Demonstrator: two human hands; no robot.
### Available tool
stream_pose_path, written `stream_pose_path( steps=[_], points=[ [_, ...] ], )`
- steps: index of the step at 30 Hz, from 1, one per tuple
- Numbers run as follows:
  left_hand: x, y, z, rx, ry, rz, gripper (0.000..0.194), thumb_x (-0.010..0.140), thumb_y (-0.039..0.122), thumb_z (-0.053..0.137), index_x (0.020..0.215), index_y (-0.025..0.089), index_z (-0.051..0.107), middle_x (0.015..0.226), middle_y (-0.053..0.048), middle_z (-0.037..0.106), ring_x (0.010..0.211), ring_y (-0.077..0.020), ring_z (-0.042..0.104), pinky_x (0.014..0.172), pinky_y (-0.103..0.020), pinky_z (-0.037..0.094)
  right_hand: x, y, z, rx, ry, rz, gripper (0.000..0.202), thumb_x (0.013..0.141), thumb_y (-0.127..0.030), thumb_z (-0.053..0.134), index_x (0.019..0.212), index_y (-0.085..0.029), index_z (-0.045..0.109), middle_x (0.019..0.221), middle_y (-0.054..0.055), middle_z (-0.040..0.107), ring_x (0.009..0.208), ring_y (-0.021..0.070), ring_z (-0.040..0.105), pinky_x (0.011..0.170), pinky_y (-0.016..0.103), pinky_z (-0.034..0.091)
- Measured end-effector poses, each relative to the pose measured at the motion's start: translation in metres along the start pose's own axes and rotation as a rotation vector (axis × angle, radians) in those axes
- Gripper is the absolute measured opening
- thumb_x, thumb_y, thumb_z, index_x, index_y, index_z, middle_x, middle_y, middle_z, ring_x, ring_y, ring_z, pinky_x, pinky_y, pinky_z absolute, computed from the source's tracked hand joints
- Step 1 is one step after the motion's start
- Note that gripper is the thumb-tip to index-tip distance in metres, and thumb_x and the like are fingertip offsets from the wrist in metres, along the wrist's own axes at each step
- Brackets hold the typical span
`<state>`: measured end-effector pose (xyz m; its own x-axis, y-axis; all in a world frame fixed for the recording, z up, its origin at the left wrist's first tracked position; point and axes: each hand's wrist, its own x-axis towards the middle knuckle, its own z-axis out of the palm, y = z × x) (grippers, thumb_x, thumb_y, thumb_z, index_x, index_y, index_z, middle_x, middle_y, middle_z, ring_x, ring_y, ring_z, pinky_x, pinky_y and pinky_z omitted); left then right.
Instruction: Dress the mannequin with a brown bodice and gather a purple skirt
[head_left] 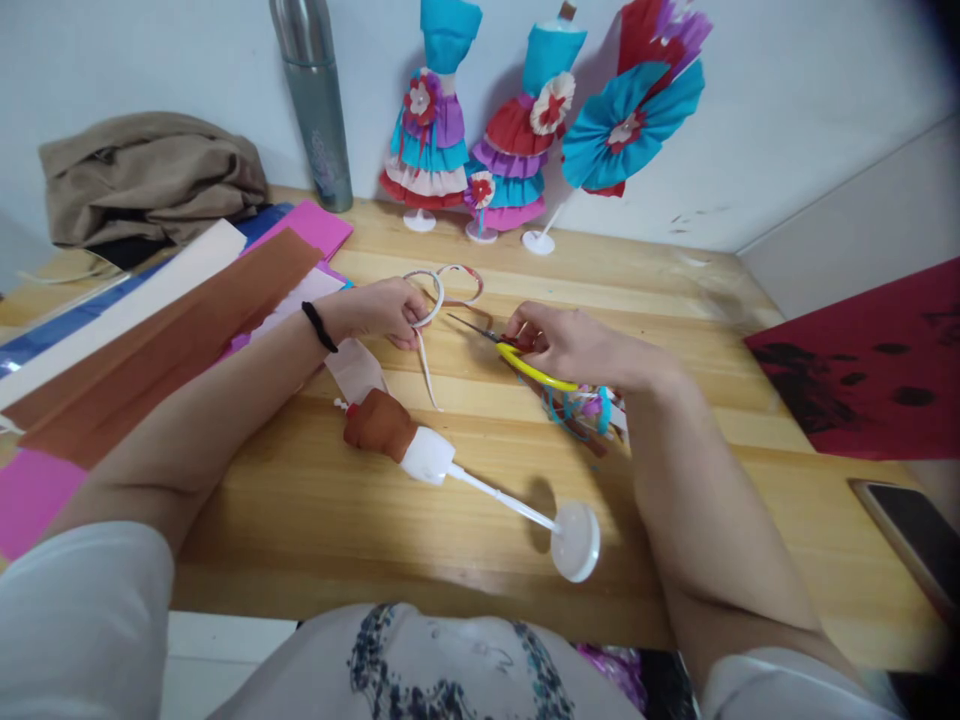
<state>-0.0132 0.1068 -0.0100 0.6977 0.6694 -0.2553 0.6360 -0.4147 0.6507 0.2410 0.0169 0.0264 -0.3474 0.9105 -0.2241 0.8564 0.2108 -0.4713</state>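
Pinched in my left hand is a thin white ring that looks like a roll of tape. A narrow white strip hangs down below that hand. My right hand is closed on a pair of scissors with yellow handles, its blades pointing left toward the ring. A second, red-and-white ring lies just behind the first. Nearer my body, a small white dress-form stand lies on its side, its upper part wrapped in brown paper, its round base to the right.
Coloured paper sheets are stacked at the left, near brown cloth. A flask and small paper-dressed forms stand along the wall. Paper scraps lie by my right wrist. A phone rests at the right.
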Motion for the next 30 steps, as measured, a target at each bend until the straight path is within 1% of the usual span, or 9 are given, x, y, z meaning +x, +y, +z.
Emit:
stream_pose_path(
  steps=[3, 5, 8, 11, 16, 20, 24, 27, 30],
  points=[
    [-0.002, 0.007, 0.0, -0.116, -0.074, -0.098, 0.007, 0.07, 0.009, 0.055, 0.074, 0.014, 0.058, 0.069, 0.0, 0.065, 0.068, -0.0115, 0.066, 0.066, -0.019, 0.052, 0.001, 0.003, 0.0, 0.173, -0.129, -0.044, 0.03, 0.079, -0.023, 0.06, 0.108, -0.016, 0.055, 0.082, 0.006, 0.066, 0.068, 0.0153, 0.055, 0.059, 0.026, 0.042],
    [-0.003, 0.012, 0.0, -0.17, -0.093, -0.15, 0.013, 0.071, 0.006, 0.05, 0.078, 0.014, 0.057, 0.071, 0.0, 0.066, 0.071, -0.0108, 0.068, 0.07, -0.02, 0.053, 0.004, 0.006, 0.004, 0.245, -0.176, -0.072, 0.037, 0.079, -0.027, 0.06, 0.113, -0.014, 0.054, 0.085, 0.006, 0.066, 0.069, 0.0148, 0.054, 0.06, 0.026, 0.042],
    [-0.005, 0.016, 0.0, -0.21, -0.104, -0.189, 0.018, 0.074, 0.003, 0.045, 0.081, 0.013, 0.057, 0.072, 0.0, 0.067, 0.071, -0.0093, 0.068, 0.072, -0.019, 0.054, 0.01, 0.011, 0.011, 0.303, -0.206, -0.135, 0.037, 0.077, -0.034, 0.062, 0.108, -0.014, 0.058, 0.088, 0.007, 0.064, 0.072, 0.0148, 0.054, 0.06, 0.026, 0.043],
    [-0.005, 0.017, 0.001, -0.187, -0.094, -0.189, 0.018, 0.078, 0.004, 0.042, 0.083, 0.013, 0.058, 0.07, 0.0, 0.068, 0.069, -0.0087, 0.068, 0.072, -0.017, 0.054, 0.013, 0.015, 0.013, 0.299, -0.207, -0.162, 0.036, 0.075, -0.037, 0.067, 0.104, -0.018, 0.059, 0.084, 0.003, 0.062, 0.072, 0.0148, 0.052, 0.06, 0.025, 0.042],
    [-0.004, 0.016, 0.003, -0.185, -0.065, -0.207, 0.02, 0.078, 0.004, 0.043, 0.087, 0.012, 0.059, 0.07, 0.0, 0.069, 0.068, -0.0094, 0.069, 0.07, -0.017, 0.054, 0.013, 0.016, 0.012, 0.292, -0.243, -0.197, 0.035, 0.079, -0.041, 0.066, 0.103, -0.018, 0.055, 0.08, 0.001, 0.056, 0.07, 0.0141, 0.048, 0.06, 0.026, 0.04],
    [-0.005, 0.017, 0.007, -0.175, -0.057, -0.189, 0.014, 0.08, 0.007, 0.046, 0.084, 0.012, 0.059, 0.066, -0.001, 0.068, 0.066, -0.0118, 0.069, 0.066, -0.019, 0.054, 0.014, 0.01, 0.018, 0.198, -0.204, -0.195, 0.029, 0.079, -0.037, 0.066, 0.098, -0.018, 0.056, 0.077, 0.0, 0.054, 0.068, 0.0142, 0.045, 0.059, 0.027, 0.038],
    [-0.005, 0.018, 0.007, -0.122, -0.045, -0.169, 0.008, 0.08, 0.01, 0.052, 0.075, 0.014, 0.056, 0.052, 0.001, 0.059, 0.053, -0.0125, 0.065, 0.052, -0.017, 0.049, 0.016, 0.005, 0.023, 0.139, -0.139, -0.199, 0.021, 0.077, -0.033, 0.065, 0.091, -0.02, 0.057, 0.073, 0.0, 0.055, 0.065, 0.0145, 0.046, 0.058, 0.027, 0.035],
    [-0.005, 0.018, 0.006, -0.081, -0.015, -0.153, 0.006, 0.078, 0.011, 0.057, 0.073, 0.014, 0.056, 0.054, 0.001, 0.058, 0.049, -0.0117, 0.061, 0.046, -0.017, 0.044, 0.017, 0.002, 0.023, 0.073, -0.097, -0.203, 0.014, 0.076, -0.024, 0.059, 0.09, -0.02, 0.059, 0.068, -0.002, 0.055, 0.062, 0.0143, 0.047, 0.059, 0.027, 0.033],
    [-0.005, 0.018, 0.007, -0.03, 0.024, -0.131, 0.004, 0.074, 0.012, 0.06, 0.073, 0.014, 0.057, 0.059, 0.001, 0.059, 0.046, -0.0102, 0.057, 0.044, -0.018, 0.041, 0.015, -0.002, 0.02, 0.02, -0.079, -0.218, 0.013, 0.076, -0.023, 0.058, 0.088, -0.019, 0.061, 0.066, -0.002, 0.056, 0.061, 0.014, 0.046, 0.06, 0.027, 0.033]
  ],
)
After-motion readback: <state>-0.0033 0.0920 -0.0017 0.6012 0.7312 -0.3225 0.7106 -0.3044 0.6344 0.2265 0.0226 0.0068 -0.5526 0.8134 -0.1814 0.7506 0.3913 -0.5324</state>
